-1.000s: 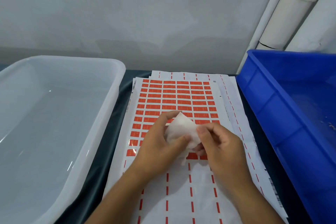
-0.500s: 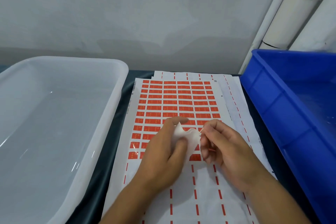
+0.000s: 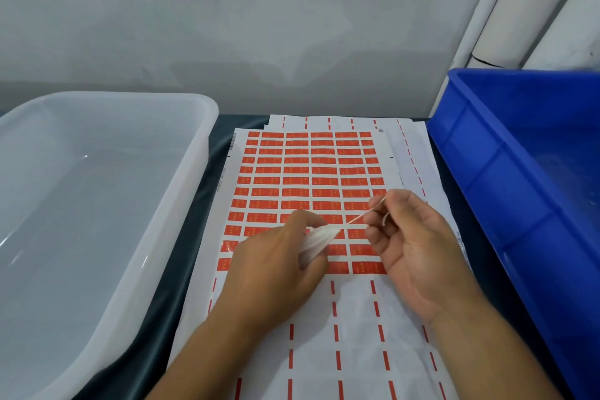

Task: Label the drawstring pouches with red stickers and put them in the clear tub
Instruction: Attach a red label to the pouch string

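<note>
Your left hand [image 3: 276,269] grips the white drawstring pouch [image 3: 316,242], bunched in curled fingers just above the sticker sheet [image 3: 311,178]. Your right hand [image 3: 412,247] pinches the pouch's drawstring [image 3: 358,219] between thumb and fingertips, cord taut between both hands. Pouch sits over the lower rows of red stickers [image 3: 295,191], no sticker visible on it. Clear tub [image 3: 194,178] left of the sheet, blue bin [image 3: 487,178] right, dark table [image 3: 207,198] under all
</note>
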Available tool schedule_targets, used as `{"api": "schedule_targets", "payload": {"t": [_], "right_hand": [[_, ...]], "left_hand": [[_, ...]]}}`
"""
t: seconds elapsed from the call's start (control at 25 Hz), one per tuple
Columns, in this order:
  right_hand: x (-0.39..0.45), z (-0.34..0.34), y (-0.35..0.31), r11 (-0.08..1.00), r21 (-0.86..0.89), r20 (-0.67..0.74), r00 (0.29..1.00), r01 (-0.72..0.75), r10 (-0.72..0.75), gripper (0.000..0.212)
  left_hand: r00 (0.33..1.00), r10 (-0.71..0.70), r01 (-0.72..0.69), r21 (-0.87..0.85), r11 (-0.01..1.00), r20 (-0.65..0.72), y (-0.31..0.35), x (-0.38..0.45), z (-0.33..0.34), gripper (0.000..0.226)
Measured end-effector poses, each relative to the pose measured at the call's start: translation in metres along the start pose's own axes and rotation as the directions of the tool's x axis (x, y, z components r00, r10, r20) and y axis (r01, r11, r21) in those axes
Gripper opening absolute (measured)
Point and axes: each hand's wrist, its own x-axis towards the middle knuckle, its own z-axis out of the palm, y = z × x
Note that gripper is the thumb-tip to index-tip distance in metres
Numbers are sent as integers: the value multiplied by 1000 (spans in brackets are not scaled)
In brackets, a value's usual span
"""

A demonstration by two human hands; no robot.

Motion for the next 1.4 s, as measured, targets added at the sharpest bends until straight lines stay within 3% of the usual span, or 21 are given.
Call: {"api": "schedule_targets", "payload": {"t": [0.08,0.24,0.36,0.48,0.56,0.6,0.68,0.72,0.8,0.96,1.08,1.16,1.24,1.4], "right_hand": [[2,-2,-1,999,37,-26,999,20,-19,23],[2,5,2,985,-120,37,992,121,-118,23],[-1,9,2,973,-142,60,983,181,-174,22],[-3,9,-2,967,-115,66,973,229,-223,24],[-4,9,-4,963,-118,82,969,241,-232,25],[-5,10,-5,962,-124,96,968,242,-231,25],[-7,11,-6,957,-138,147,961,256,-236,24],[-9,12,-6,952,-143,185,952,270,-242,23],[-13,17,-8,946,-146,272,932,288,-241,23],[-23,23,-2,930,-225,421,890,291,-176,21],[-24,23,8,899,-332,432,893,287,-126,15],[-22,21,13,867,-403,422,900,292,-107,13],[-20,19,14,838,-459,406,908,296,-98,11],[-16,11,11,820,-493,334,934,290,-130,9]], "left_hand": [[1000,26,-26,48,999,-1,3,1,2,31],[996,75,-71,70,995,-44,5,-4,4,48],[995,81,-75,101,992,-54,2,-3,5,54],[995,24,-26,-21,999,-101,9,-4,3,47],[980,-68,29,-206,978,-185,15,-4,1,32],[978,-134,70,-349,935,-162,17,-4,1,38],[974,-209,219,-601,769,87,20,-3,-1,56],[954,-201,300,-662,687,223,22,-3,-2,57],[905,-209,422,-720,550,370,23,-2,-3,54],[882,-178,468,-854,226,436,18,1,-9,38],[868,-131,487,-873,33,480,11,3,-19,45],[873,-125,473,-881,-13,471,9,4,-19,46],[878,-178,460,-887,49,445,9,5,-19,43],[865,-154,492,-867,75,478,5,5,-21,48]]}}
